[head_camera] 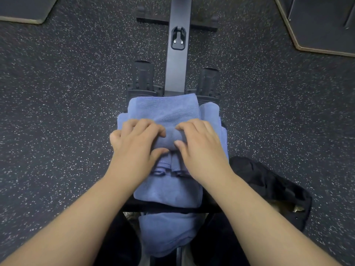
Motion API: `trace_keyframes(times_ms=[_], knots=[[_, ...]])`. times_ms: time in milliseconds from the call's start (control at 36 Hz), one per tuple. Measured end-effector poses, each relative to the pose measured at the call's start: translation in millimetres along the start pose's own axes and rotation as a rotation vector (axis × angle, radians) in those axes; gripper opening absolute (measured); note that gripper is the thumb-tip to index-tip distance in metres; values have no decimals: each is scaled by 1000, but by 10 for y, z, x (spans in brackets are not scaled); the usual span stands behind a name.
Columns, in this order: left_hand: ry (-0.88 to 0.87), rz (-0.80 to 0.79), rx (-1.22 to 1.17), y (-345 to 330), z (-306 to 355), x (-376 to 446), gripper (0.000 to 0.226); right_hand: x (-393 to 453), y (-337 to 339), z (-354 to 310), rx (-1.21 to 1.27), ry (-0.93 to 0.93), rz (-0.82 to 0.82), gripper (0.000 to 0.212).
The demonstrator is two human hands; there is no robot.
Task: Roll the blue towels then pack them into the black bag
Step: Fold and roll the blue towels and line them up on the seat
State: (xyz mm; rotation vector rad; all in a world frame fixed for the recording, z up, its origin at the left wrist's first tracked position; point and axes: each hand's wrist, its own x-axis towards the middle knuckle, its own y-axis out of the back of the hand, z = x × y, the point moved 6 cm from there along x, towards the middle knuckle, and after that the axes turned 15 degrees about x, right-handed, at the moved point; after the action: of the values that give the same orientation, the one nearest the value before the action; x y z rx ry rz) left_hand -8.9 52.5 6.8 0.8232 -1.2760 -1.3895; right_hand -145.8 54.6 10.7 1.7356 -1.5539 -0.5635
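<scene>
Rolling is under way at the middle of the blue towel (169, 189), which lies along the black worktop (208, 204) with its near end hanging over the edge toward your lap. Just beyond that near stretch, your left hand (137, 144) and right hand (199, 146) sit side by side on the roll (170, 139), fingers curled over its top and thumbs tucked at its near side, each grip clamped on the cloth. Beyond the roll, the unrolled part lies flat, with more blue towels (211, 114) stacked under it and showing to its right.

I judge the cloth soft, light and limp: it will slacken wherever you ease off, so hold wide, toward the roll's two ends, and keep even pressure.

Right of the towel, the black bag (269, 189) lies crumpled on the floor (57, 93); its opening is hard to make out. How many towels sit in the stack is hidden. Farther off, a dark rail (177, 70) runs away from the towel.
</scene>
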Motion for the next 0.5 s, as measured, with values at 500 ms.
trace_keyframes(times_ms=[500], knots=[[227,-1,-64,-58,-37,159,15,27,102,197,79,-77,-13,50]])
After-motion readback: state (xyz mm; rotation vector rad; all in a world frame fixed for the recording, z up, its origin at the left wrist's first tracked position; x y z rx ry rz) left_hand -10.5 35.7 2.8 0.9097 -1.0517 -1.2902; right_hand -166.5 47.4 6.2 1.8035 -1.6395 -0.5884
